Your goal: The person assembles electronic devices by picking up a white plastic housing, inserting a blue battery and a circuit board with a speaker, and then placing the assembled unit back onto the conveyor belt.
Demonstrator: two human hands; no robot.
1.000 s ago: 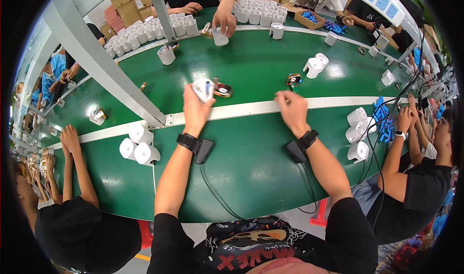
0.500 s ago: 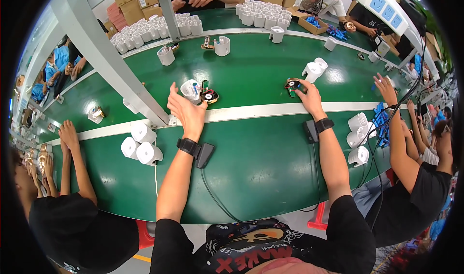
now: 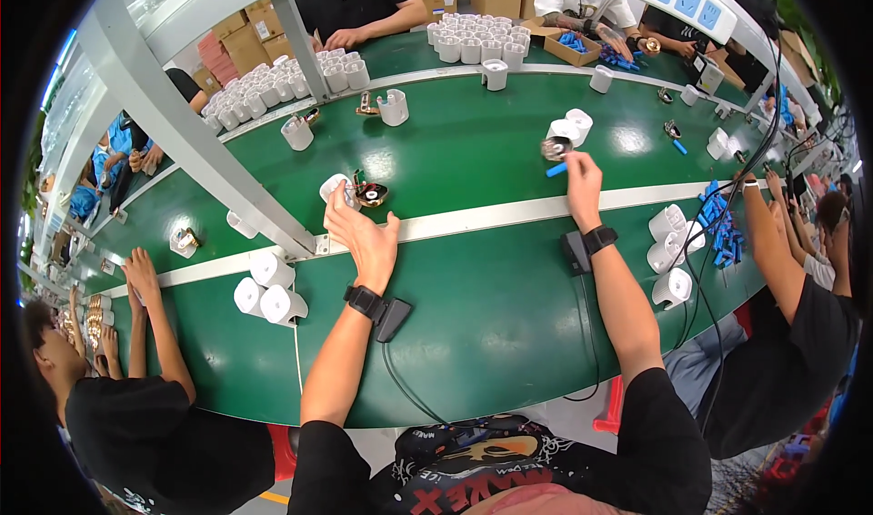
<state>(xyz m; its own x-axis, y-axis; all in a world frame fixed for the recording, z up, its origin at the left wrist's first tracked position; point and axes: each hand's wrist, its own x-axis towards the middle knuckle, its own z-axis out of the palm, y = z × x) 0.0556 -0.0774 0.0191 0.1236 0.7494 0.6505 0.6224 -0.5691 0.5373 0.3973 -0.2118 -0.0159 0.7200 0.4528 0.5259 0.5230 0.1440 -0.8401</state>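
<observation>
My left hand (image 3: 364, 242) has its fingers stretched and its thumb apart. Its fingertips touch a white cup-shaped housing (image 3: 335, 188) on the green belt. Beside that housing lies a small gold-and-black round assembly (image 3: 371, 194) with a green board. My right hand (image 3: 585, 188) is closed in a pinch at a blue cylinder (image 3: 556, 170). Just above the cylinder, a round gold-rimmed assembly (image 3: 556, 149) is blurred, and how the two join cannot be made out. Two white housings (image 3: 575, 126) stand right behind it.
Three white housings (image 3: 271, 288) stand left of my forearm; several more (image 3: 671, 242) and a heap of blue cylinders (image 3: 721, 224) are at right. A metal post (image 3: 195, 133) rises at left. Black cables (image 3: 768, 151) hang at right. Co-workers sit on both sides and opposite.
My left thumb has come away from the gold-and-black assembly. A blue cylinder now shows at my right fingers. The right neighbour's hand has drawn back, and a part with a blue cylinder lies there.
</observation>
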